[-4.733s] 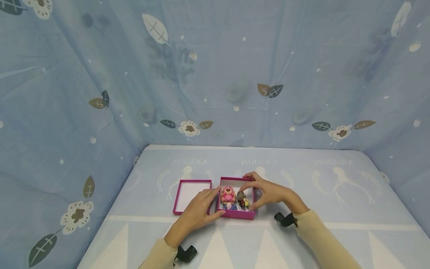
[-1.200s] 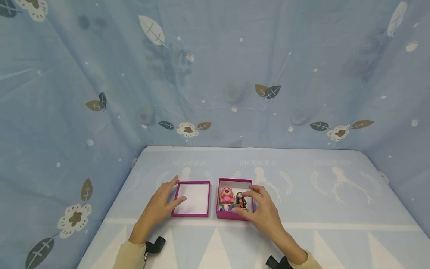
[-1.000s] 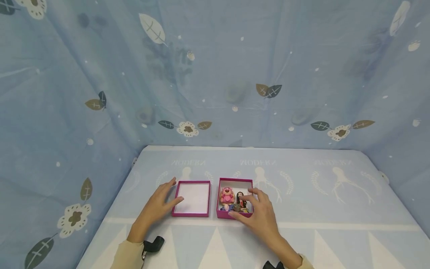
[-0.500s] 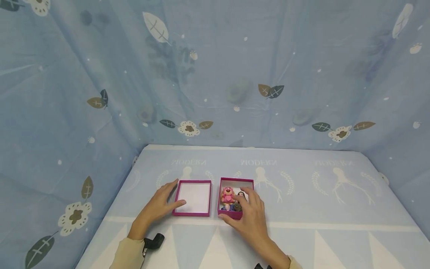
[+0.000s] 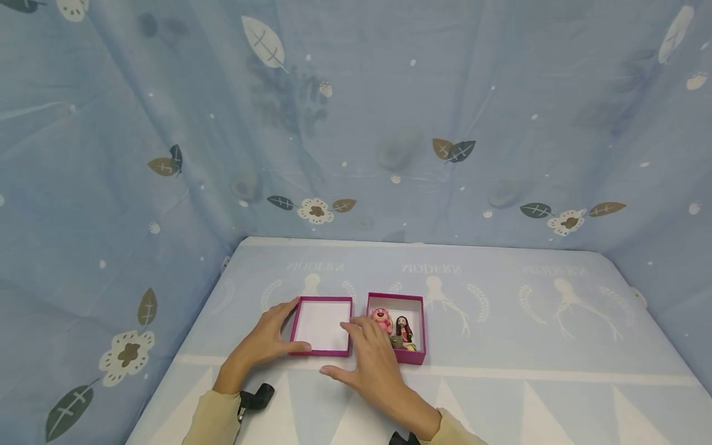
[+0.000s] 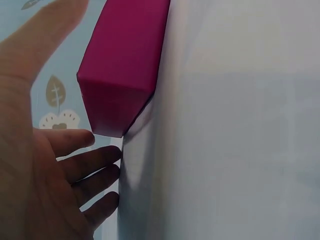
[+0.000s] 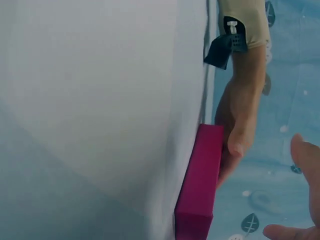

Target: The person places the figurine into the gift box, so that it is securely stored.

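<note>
A shallow magenta box lid (image 5: 328, 353), white inside, lies inner side up on the table. My left hand (image 5: 261, 340) is at its left side, thumb over the near left corner and fingers by the far left corner. In the left wrist view those fingers are spread beside a magenta corner (image 6: 120, 60). Right of the lid stands a deeper magenta box (image 5: 410, 357). Inside it are a pink bear figurine (image 5: 381, 317), a dark-haired doll figurine (image 5: 403, 329) and a greyish figurine (image 5: 397, 341). My right hand (image 5: 375, 364), fingers spread and holding nothing, covers the box's left part.
The table (image 5: 528, 327) has a pale blue and white printed cover. A blue cloth (image 5: 356, 111) with leaves and flowers hangs behind it and at the sides. Black wrist cameras sit at both cuffs, such as the left wrist camera (image 5: 256, 397).
Over the last second my right hand has moved left from the figurines to the gap between box and lid, its fingers spreading. My left hand has come closer around the lid's left side.
</note>
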{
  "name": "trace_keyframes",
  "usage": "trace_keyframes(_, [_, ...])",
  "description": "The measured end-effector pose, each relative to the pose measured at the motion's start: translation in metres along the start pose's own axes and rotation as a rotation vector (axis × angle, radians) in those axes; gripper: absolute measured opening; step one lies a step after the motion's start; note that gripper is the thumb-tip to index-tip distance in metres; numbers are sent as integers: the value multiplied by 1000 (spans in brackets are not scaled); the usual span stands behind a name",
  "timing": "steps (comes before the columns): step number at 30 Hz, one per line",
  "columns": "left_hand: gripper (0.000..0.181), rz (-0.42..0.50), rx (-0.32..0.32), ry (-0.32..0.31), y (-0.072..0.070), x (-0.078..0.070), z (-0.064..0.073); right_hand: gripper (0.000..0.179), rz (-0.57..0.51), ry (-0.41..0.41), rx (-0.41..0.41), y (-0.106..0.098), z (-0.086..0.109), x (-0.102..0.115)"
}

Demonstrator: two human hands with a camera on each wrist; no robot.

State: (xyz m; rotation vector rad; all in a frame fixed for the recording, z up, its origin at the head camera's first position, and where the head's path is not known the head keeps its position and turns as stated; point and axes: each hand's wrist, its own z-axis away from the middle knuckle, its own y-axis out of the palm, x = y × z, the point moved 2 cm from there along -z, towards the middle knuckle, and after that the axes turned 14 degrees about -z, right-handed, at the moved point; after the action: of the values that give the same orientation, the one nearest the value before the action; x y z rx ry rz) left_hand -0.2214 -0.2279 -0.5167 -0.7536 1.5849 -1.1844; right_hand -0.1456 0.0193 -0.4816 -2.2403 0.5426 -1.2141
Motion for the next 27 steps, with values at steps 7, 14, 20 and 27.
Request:
trace_keyframes(7, [116,7,8,36,-1,4,0,93,212,36,109,12,-16,-10])
trace_keyframes(14, [117,24,22,40,-1,4,1,105,342,76,184,19,-24,-15])
trace_keyframes(20, [117,18,33,34,-1,4,1,112,386,86,203,21,-25,-16])
trace_keyframes(27, [116,-7,26,40,-1,4,2,112,335,89,205,18,-28,-19])
